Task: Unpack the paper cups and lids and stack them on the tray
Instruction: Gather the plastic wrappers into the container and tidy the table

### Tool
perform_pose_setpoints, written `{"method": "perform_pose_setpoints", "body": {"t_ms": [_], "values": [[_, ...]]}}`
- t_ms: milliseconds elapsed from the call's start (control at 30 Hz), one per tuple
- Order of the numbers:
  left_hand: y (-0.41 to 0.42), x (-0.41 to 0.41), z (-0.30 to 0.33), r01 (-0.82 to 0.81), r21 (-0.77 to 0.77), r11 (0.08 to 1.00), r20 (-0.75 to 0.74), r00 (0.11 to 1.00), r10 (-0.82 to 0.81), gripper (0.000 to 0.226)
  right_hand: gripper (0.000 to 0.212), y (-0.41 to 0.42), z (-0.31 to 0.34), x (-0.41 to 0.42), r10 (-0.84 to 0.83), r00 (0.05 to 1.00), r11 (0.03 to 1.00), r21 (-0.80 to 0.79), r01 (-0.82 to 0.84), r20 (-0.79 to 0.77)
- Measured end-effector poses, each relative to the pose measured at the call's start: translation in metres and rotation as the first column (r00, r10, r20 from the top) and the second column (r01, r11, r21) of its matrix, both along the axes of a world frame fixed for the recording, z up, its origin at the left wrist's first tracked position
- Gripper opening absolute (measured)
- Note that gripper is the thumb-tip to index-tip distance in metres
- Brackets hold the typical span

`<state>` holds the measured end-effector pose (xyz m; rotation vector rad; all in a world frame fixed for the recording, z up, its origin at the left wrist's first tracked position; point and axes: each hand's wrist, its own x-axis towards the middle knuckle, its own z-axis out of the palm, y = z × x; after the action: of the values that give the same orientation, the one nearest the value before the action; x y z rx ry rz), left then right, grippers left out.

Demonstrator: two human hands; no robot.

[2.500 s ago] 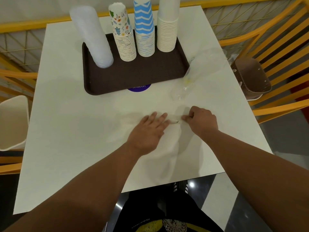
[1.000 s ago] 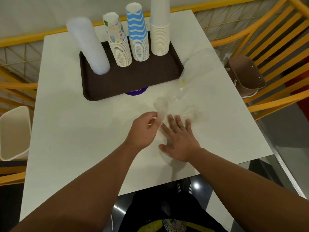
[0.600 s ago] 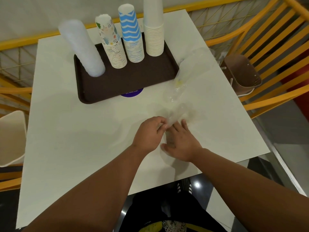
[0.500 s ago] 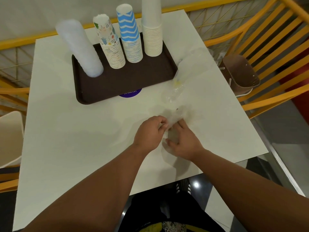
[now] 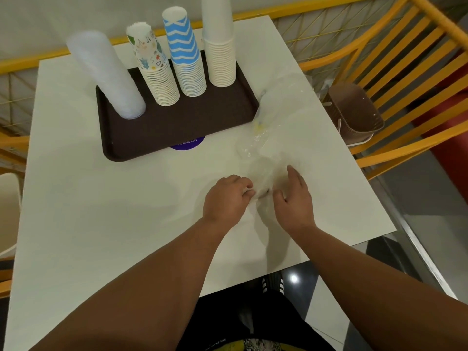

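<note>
Paper cups stand in three upside-down stacks on the dark brown tray (image 5: 215, 117) at about 12 o'clock on the white table (image 5: 88, 211): a printed stack (image 5: 154, 69), a blue zigzag stack (image 5: 186, 54) and a plain white stack (image 5: 220, 46), side by side. At the tray's 9 o'clock end stands the translucent lid stack (image 5: 109, 77), leaning a little. Clear plastic wrapping (image 5: 278, 107) lies crumpled off the tray's 3 o'clock edge and trails toward 6 o'clock to the hands. The left hand (image 5: 226, 198) has its fingers curled, pinching a bunch of this wrapping. The right hand (image 5: 295, 198), just beside it at 3 o'clock, is loosely spread with fingers relaxed on the wrapping. A purple sticker (image 5: 187, 144) peeks out from under the tray's near edge. A brown seat (image 5: 354, 110) sits beyond the table at 2 o'clock.
</note>
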<state>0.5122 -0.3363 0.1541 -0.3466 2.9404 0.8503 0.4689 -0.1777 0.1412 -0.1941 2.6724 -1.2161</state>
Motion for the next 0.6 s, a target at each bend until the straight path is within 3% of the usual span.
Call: {"method": "perform_pose_setpoints", "body": {"t_ms": [233,300,367,400,467,533,600], "values": [[0.012,-0.01,0.0,0.15,-0.081,0.985,0.04,0.988,-0.147,0.032,0.062,0.009,-0.001,-0.002,-0.002,1.0,1.0,-0.03,0.002,-0.015],[0.013,-0.012,-0.002,0.142,-0.122,0.982,0.053,0.989,-0.137,0.031,0.065,0.011,0.003,-0.001,-0.018,0.984,0.997,0.074,0.031,-0.176],[0.015,-0.014,-0.003,0.138,-0.155,0.978,0.047,0.99,-0.132,0.029,0.061,0.012,0.002,0.0,0.182,0.92,0.973,0.196,-0.118,-0.346],[0.016,-0.014,-0.003,0.143,-0.177,0.974,0.055,0.989,-0.135,0.028,0.06,0.011,-0.002,0.0,0.317,0.886,0.937,0.256,-0.238,-0.337],[0.016,-0.014,-0.003,0.157,-0.174,0.972,0.064,0.987,-0.148,0.03,0.065,0.012,-0.009,-0.003,0.482,0.858,0.846,0.35,-0.403,-0.178],[0.01,-0.008,0.0,0.197,-0.064,0.978,0.032,0.98,-0.195,0.037,0.072,0.017,-0.016,-0.009,0.516,0.853,0.798,0.402,-0.449,-0.072],[0.001,0.001,-0.001,0.313,0.018,0.95,-0.008,0.95,-0.312,0.05,0.072,0.022,-0.019,-0.013,0.536,0.841,0.777,0.431,-0.459,-0.071]]}}
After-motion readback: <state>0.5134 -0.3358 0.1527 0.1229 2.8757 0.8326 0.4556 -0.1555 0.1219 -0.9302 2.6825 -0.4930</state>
